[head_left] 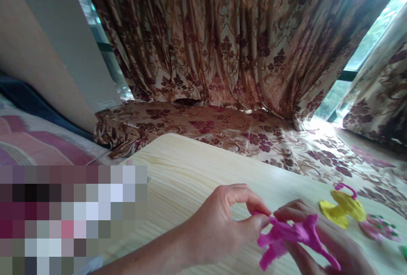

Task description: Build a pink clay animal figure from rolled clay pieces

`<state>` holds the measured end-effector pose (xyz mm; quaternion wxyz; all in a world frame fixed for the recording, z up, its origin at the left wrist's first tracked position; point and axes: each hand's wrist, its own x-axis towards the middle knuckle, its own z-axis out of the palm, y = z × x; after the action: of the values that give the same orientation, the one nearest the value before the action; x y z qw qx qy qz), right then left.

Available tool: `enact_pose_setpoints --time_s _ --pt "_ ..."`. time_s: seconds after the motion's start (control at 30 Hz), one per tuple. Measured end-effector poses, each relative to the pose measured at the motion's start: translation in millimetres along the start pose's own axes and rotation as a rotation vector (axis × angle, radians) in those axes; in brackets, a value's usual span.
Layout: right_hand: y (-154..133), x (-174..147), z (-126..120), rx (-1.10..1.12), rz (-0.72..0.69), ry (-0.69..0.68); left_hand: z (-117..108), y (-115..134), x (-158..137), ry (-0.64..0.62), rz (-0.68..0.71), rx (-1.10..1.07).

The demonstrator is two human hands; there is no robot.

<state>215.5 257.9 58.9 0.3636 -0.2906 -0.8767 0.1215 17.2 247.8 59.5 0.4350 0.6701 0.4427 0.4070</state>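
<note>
Hands [254, 224] on clay [286, 237] near table edge [222, 147]

no readable text anywhere I can see, no labels, brands or numbers, none on the clay shapes, table or curtain

We see a magenta clay figure [288, 237] held up off the wooden surface, soft and matte, with several thin limbs sticking out. Its top end sits pinched between the thumb and forefinger of our left hand [222, 224]. The body lies across the fingers of our right hand [321, 241], one long limb trailing down past the fingertips, another hanging below the thumb.
</note>
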Motion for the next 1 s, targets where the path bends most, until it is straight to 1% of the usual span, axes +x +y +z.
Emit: enact_pose_setpoints --time_s 0.07,0.17,0.23,0.3,0.47,0.67,0.77,0.83,0.9,1.0 --pt "1.2 -0.9 0.3 -0.002 -0.019 -0.026 -2.3 -0.1 -0.4 -0.037 -0.066 -0.023" --pt "1.7 0.0 0.2 0.013 -0.05 -0.125 -6.9 -1.0 -0.9 -0.145 -0.167 -0.092" --pt "3.4 -0.1 0.0 0.031 -0.064 -0.19 -9.4 -1.6 -1.0 -0.207 -0.203 -0.138" --pt "6.9 -2.3 0.0 0.042 -0.083 -0.23 -10.7 -2.0 -1.1 -0.234 -0.224 -0.171" --pt "14.6 -9.6 1.3 0.019 -0.102 -0.223 -9.9 -4.2 -2.2 -0.239 -0.275 -0.213" --pt "8.5 -6.4 3.5 0.053 -0.101 -0.243 -7.7 -8.5 -4.7 -0.281 -0.317 -0.204" --pt "6.6 -4.0 3.8 0.066 -0.115 -0.283 -6.7 -7.9 -5.6 -0.3 -0.31 -0.186" --pt "7.3 -3.2 3.6 0.063 -0.114 -0.301 -7.1 -7.2 -4.9 -0.283 -0.312 -0.164" --pt "9.1 -3.0 3.1 0.053 -0.096 -0.291 -8.7 -6.7 -3.0 -0.255 -0.305 -0.156" --pt "12.3 -4.1 1.4 0.021 -0.07 -0.259 -11.8 -6.2 0.3 -0.236 -0.258 -0.178"
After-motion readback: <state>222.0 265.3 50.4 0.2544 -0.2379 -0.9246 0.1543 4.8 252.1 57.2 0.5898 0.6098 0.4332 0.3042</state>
